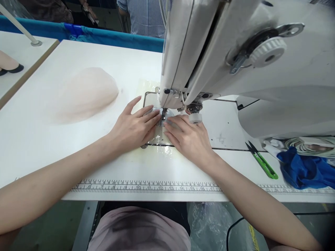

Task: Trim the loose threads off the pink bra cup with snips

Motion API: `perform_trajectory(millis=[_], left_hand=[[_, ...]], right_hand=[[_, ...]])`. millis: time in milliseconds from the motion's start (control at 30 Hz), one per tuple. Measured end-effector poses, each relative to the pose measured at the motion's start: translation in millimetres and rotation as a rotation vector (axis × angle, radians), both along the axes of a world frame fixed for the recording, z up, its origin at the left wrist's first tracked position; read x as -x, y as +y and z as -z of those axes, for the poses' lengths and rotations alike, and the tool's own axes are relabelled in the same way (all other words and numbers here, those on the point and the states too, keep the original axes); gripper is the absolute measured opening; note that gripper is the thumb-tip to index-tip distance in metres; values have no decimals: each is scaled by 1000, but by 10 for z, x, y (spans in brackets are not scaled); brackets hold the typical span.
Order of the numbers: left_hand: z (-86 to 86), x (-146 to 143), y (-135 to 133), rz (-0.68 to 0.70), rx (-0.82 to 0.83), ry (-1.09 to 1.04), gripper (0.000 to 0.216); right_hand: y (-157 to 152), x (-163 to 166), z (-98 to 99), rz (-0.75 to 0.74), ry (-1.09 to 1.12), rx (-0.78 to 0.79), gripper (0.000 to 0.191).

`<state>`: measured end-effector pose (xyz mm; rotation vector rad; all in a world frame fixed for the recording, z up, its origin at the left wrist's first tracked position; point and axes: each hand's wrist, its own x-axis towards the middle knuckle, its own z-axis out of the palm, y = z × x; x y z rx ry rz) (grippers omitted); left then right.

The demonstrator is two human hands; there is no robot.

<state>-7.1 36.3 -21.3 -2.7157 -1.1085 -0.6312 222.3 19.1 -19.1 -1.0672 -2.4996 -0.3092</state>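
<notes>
Two bare hands lie palm down at the sewing machine (pixel 188 52), and I have them both in the head view. On the left hand (pixel 136 127) the fingers reach out nearly straight, the little finger splayed away from the others and the thumb low. On the right hand (pixel 187 134) they are bent a little and closer together, pointing back toward the left. The undersides of both are hidden from me, so I cannot tell whether either one pinches anything.

A small pale, see-through piece (pixel 169 113) shows between the two sets of fingertips, beside the presser foot (pixel 164 113); its full outline is covered. Just above the right fingers I see a white knob (pixel 195 118). Shiny film (pixel 164 150) lies on the table (pixel 52 146) below the fingertips, toward the body, and the printed ruler (pixel 146 186) runs along the edge nearer the body than that.

Well left of the left fingers rests a sheer pale cup (pixel 91 94). Out to the right of the right fingers I have green snips (pixel 261 162), with blue cloth (pixel 306 169) just beyond. Past the far edge, a person in a striped shirt (pixel 146 17) is partly in view.
</notes>
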Motion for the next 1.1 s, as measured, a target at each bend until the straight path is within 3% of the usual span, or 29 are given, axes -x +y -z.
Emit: perform_trajectory(millis=[233, 467, 667, 767, 833, 900, 1000, 1100], left_hand=[[49, -3, 44, -41, 91, -66, 39], [34, -9, 18, -47, -25, -11, 38], [-36, -14, -22, -40, -4, -63, 32], [-60, -35, -54, 83, 62, -151, 34], [-94, -26, -67, 207, 217, -268, 24], [-170, 23, -71, 331, 510, -410, 8], [-381, 159, -77, 357, 967, -565, 8], [-671, 297, -97, 278, 1064, -665, 26]], right_hand=[[29, -36, -5, 21, -33, 16, 30], [17, -74, 1, 27, -12, 30, 31], [35, -74, -17, 56, 85, 128, 30], [-7, -99, -164, -24, 360, 436, 23], [-30, -122, -291, -160, 561, 883, 13], [-30, -141, -398, -256, 724, 1269, 18], [-11, -146, -492, -208, 915, 1425, 32], [-45, -91, -552, -136, 898, 1475, 38]])
